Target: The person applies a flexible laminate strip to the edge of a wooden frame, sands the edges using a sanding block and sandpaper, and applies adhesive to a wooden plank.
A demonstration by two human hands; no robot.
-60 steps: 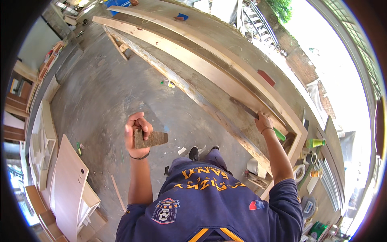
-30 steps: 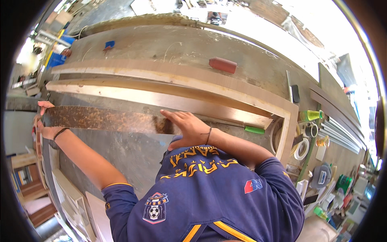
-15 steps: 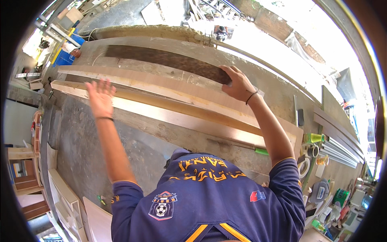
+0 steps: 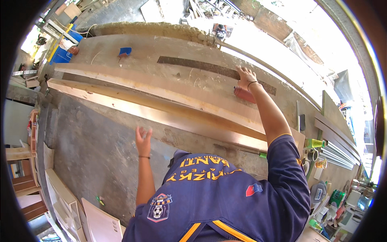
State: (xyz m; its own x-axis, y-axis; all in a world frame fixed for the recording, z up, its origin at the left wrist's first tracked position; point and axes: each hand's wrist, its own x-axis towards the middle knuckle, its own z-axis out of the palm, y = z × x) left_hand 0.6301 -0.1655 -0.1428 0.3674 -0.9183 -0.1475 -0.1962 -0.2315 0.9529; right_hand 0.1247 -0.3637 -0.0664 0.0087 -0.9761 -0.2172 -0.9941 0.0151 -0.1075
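- A small blue box (image 4: 125, 51) lay flat at the far left of the workbench (image 4: 161, 48), and a red block (image 4: 244, 94) sat just beside my right hand; any labels were too small to make out.
- A green and yellow cup (image 4: 315, 143) stood at the bench's right end, among rolls of tape I could barely tell apart.
- My own shoulder hid the near end of the long boards (image 4: 161, 101).
- My right hand (image 4: 246, 76) reached far out, fingers spread flat on the dark strip (image 4: 209, 68) lying along the bench top.
- My left hand (image 4: 142, 139) hung open over the floor, fingers loosely up, holding nothing.
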